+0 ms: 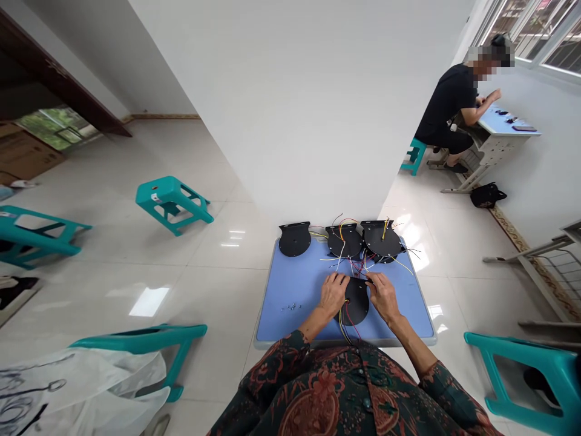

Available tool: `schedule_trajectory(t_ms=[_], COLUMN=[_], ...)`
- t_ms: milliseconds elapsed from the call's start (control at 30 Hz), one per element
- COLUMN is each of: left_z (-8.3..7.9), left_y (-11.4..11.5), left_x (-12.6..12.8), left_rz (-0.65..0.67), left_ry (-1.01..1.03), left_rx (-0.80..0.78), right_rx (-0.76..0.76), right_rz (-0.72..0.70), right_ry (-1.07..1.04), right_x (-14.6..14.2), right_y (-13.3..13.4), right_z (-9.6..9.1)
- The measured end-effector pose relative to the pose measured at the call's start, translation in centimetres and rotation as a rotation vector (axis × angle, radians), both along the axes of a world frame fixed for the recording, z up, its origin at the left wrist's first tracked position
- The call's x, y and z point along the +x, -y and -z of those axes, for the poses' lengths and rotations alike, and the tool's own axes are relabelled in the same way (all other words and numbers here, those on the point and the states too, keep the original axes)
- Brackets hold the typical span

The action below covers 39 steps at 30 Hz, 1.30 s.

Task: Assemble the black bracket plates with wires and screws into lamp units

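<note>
A black round plate (357, 307) with a straight flanged edge lies in front of me on the blue tabletop (290, 272). Red, yellow and dark wires (344, 324) come out of its middle and trail toward my body. My left hand (334, 293) is closed over its upper left edge, fingers curled. At the upper right corner, the fingers of my right hand (384, 297) pinch the flanged edge; their tips are partly hidden. Just beyond my hands lie similar plates: a single one (295, 240) at left, another (345, 241) in the middle, and a stack (382, 240) at right with loose wires.
Small metal screws (293, 307) lie on the table's left side. A white wall corner (318, 151) rises behind the table. Teal stools (170, 200) stand around, one under a white plastic bag (91, 387). At far right a person (454, 103) sits working at another desk (503, 139).
</note>
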<state>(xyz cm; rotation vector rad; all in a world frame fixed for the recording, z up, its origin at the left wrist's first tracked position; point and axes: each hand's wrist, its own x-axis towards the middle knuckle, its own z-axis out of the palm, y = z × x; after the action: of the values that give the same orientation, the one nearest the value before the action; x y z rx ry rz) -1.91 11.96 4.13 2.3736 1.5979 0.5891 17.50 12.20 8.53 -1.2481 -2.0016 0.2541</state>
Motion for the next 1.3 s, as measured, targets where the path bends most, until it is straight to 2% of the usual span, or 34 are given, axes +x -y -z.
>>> schedule_trajectory(t_ms=[133, 200, 567, 667, 833, 900, 1067, 1300], left_z=[0.5, 0.9, 1.4, 1.5, 1.7, 1.8, 2.1, 2.1], left_y=[1.0, 0.8, -1.4, -1.6, -1.5, -1.5, -1.4, -1.5], left_x=[1.9, 2.7, 5.0, 5.1, 5.3, 5.4, 5.4, 5.3], left_rz=[-0.021, -0.034, -0.108, -0.132, -0.145, -0.154, -0.171, -0.140], left_ry=[0.315, 0.390, 0.405, 0.387, 0.362, 0.355, 0.351, 0.365], left_rx=[-0.147, -0.218, -0.258, -0.251, -0.244, -0.245, -0.251, -0.253], right_rx=[-0.011, -0.021, -0.123, -0.115, -0.082, -0.089, -0.096, -0.115], right_rz=[-0.044, -0.061, -0.128, -0.086, 0.150, 0.189, 0.091, -0.151], right_ry=[0.027, 0.053, 0.175, 0.176, 0.171, 0.158, 0.130, 0.138], right_x=[-0.3, -0.3, -1.1, -1.3, -1.2, -1.2, -1.3, -0.8], right_y=[-0.1, -0.1, -0.9, -0.7, -0.4, -0.5, -1.0, -1.4], right_z=[-0.3, -0.4, -0.9, -0.8, -0.4, -0.2, 0.0, -2.0])
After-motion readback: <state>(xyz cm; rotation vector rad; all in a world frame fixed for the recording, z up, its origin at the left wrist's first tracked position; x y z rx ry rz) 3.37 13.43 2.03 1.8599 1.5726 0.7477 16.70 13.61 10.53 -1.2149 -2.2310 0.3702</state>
